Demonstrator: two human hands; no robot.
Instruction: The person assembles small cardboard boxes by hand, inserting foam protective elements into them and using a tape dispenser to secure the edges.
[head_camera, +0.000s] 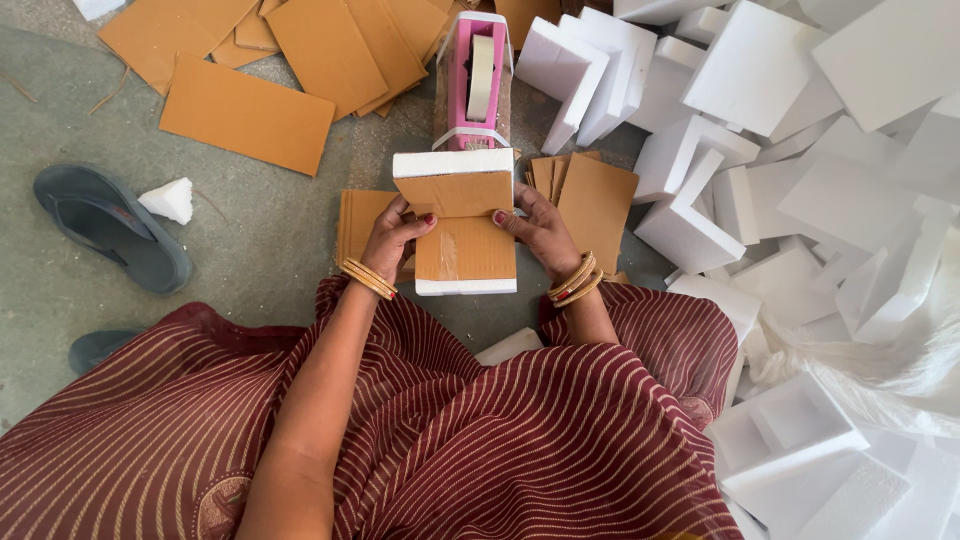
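Both hands are clamping a foam-and-cardboard block (458, 222) from either side: the left hand (392, 238) is pressing its thumb over the left edge, and the right hand (538, 232) is curling its thumb over the right edge. That block is sitting low over the grey floor (270, 235), just in front of the person's knees, with brown cardboard wrapping across white foam that is showing at the near and far ends. Gold bangles are circling both wrists.

Seen from the head camera, the person is sitting on the floor, and a dark red striped garment (520, 440) is filling the bottom of the view. Just beyond the block, a pink tape dispenser (472, 80) is standing with its roll of pale tape facing up. Small cardboard pieces (590, 200) are lying just beside the right hand, and another flat piece is lying under the left hand. Larger cardboard sheets (250, 112) are spreading over the floor at the upper left. White foam blocks (800, 150) are piling up along the whole right side, reaching the skirt's edge. At the left, a dark grey sandal (110, 225) is resting on the floor with a small foam scrap (168, 200) touching it; a second sandal is peeking out by the cloth lower down.
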